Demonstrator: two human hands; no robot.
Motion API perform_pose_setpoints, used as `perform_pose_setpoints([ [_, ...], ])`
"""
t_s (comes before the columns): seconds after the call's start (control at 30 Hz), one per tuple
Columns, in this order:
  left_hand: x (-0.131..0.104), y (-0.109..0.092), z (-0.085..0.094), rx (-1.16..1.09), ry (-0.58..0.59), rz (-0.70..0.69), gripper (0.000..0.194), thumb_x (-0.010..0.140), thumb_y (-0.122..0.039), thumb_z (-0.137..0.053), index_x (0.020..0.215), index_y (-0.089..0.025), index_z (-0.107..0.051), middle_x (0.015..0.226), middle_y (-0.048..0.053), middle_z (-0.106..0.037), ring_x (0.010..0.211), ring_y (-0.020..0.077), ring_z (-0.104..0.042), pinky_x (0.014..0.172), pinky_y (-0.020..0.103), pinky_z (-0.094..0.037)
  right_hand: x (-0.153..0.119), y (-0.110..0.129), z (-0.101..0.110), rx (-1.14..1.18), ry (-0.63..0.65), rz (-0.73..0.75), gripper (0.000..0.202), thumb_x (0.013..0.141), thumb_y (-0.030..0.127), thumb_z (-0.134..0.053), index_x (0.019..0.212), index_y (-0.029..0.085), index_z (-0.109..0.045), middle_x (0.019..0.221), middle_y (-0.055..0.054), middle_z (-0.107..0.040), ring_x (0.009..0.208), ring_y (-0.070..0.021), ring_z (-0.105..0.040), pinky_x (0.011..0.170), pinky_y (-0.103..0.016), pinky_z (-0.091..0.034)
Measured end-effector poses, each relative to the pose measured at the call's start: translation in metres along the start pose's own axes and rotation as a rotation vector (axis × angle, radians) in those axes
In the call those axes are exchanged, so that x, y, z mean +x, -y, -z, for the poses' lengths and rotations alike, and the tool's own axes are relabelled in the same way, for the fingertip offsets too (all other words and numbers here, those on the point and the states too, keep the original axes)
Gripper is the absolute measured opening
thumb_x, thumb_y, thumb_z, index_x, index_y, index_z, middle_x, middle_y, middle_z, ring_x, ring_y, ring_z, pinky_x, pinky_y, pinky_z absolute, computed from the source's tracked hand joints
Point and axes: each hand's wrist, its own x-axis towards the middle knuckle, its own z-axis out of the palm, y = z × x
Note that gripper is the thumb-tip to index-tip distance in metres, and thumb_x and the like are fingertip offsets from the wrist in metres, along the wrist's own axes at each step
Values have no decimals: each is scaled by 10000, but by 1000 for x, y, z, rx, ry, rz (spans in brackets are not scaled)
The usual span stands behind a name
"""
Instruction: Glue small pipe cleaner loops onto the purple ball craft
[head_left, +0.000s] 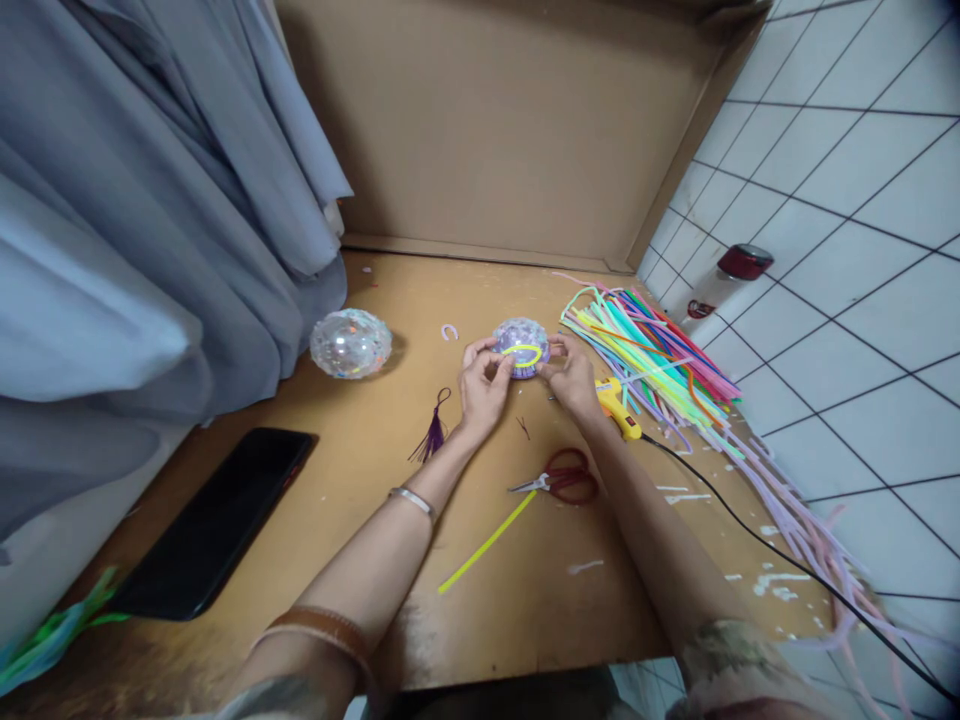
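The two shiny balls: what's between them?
From the loose ball, the head view shows a small pale curved piece on the table, then the left hand at the held ball.

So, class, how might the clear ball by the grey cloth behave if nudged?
The clear ball would probably roll, given its rounded sides. It looks see-through and may be hollow, so perhaps light. Its shiny surface could feel slippery.

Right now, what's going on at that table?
Someone holds a ball between the left grip and right grip, with a yellow loop at its front. I can't tell if the loop is stuck on. Scissors lie nearby, next to a yellow strip; a glue gun lies to the right, and another ball sits to the left.
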Motion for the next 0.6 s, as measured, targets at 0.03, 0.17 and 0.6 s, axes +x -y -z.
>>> perform_pose_setpoints([
  [0.03,0,-1,0,6,2,-17,313,850,-492,-672,731,-203,-670,1169,120,-626,1177,248,-600,1091,424,-438,0,2,0,-17,-8,4,416,640,231,-680,1048,217,-606,1040,-70,-683,965,-248,-666,873,-436,-563],
  [0.17,-1,-4,1,31,18,-80,328,863,-510,-652,760,-199,-677,1302,134,-591,1282,278,-542,1143,456,-387,-2,8,-2,-32,-3,12,431,640,202,-676,1066,206,-612,1111,-92,-686,1025,-264,-658,916,-451,-540],
  [0.6,12,0,7,198,126,-261,232,903,-404,-631,783,-211,-681,1217,93,-699,1315,288,-508,1191,518,-296,-3,6,-4,-40,5,74,447,667,193,-627,1113,216,-625,1137,-82,-697,989,-236,-651,876,-401,-539],
])
